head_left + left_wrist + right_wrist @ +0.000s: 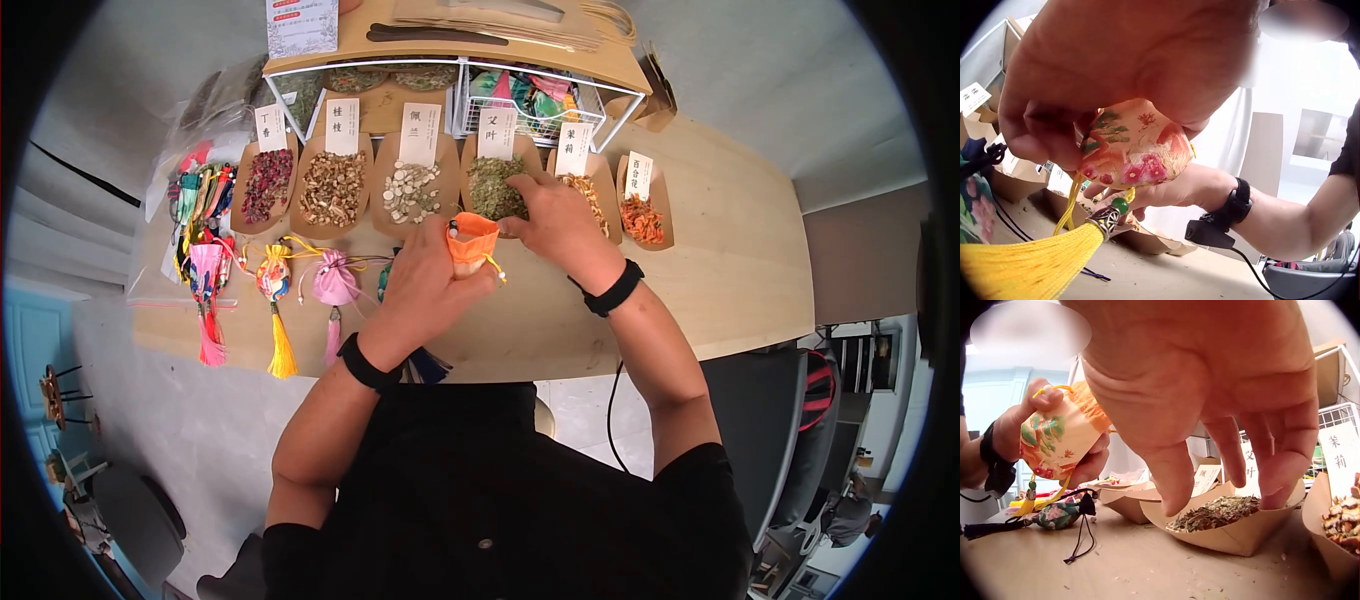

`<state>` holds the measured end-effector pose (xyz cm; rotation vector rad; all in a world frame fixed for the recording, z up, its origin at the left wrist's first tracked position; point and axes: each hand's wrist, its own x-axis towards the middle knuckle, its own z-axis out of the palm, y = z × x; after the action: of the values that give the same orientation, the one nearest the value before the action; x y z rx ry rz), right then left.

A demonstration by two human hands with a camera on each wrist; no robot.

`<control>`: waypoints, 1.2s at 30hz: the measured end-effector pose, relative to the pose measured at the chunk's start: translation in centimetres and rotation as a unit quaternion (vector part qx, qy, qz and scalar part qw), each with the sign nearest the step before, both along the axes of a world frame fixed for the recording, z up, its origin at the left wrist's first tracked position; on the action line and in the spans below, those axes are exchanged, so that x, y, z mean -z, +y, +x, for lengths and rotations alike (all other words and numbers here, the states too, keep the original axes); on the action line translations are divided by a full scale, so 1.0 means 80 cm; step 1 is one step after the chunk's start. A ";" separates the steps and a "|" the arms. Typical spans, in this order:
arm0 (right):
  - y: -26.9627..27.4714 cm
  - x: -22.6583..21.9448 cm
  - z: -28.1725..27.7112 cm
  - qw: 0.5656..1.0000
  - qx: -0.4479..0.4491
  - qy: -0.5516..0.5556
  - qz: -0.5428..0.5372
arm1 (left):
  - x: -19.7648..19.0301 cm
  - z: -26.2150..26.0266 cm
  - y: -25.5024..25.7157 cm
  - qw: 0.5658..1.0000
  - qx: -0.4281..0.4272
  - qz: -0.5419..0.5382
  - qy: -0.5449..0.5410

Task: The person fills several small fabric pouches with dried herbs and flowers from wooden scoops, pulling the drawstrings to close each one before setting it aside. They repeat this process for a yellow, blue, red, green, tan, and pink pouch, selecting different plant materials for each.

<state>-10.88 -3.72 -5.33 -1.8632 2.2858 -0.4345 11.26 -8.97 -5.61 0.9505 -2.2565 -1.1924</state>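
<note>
My left hand [422, 285] holds an orange drawstring sachet pouch [472, 240] upright, its mouth gaping at the top. Flower prints cover the pouch [1141, 150] in the left wrist view, and a yellow tassel [1041, 265] with a green bead hangs beneath it. Over a brown paper tray [1241, 540] of dried green herb [1216, 514], my right hand [568, 225] reaches down with thumb and fingers spread apart. Its fingertips are right at the herb, just right of the pouch.
More paper trays hold dried rosebuds [266, 185], brown chips [332, 188], pale slices [410, 192] and orange petals [642, 220], each with a label card. Finished sachets, including a pink one [335, 283], lie at left. A wooden shelf [560, 45] stands behind.
</note>
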 end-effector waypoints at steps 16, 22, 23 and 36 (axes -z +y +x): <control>-0.024 0.037 -0.004 0.998 -0.004 -0.007 -0.059 | 0.049 -0.019 0.018 0.994 0.026 -0.089 -0.060; -0.024 0.029 -0.003 0.999 0.030 -0.043 0.004 | 0.078 -0.028 0.036 0.971 0.029 -0.205 -0.117; -0.023 0.027 -0.002 0.999 0.032 -0.044 0.005 | 0.079 -0.029 0.039 0.968 0.030 -0.216 -0.127; -0.027 0.044 -0.008 0.998 0.016 -0.057 -0.034 | 0.068 -0.025 0.051 0.943 0.070 -0.265 -0.188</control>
<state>-11.55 -5.87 -8.82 -1.7855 2.2542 -0.6156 9.24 -4.93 -11.09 0.8569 -2.7751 -0.4133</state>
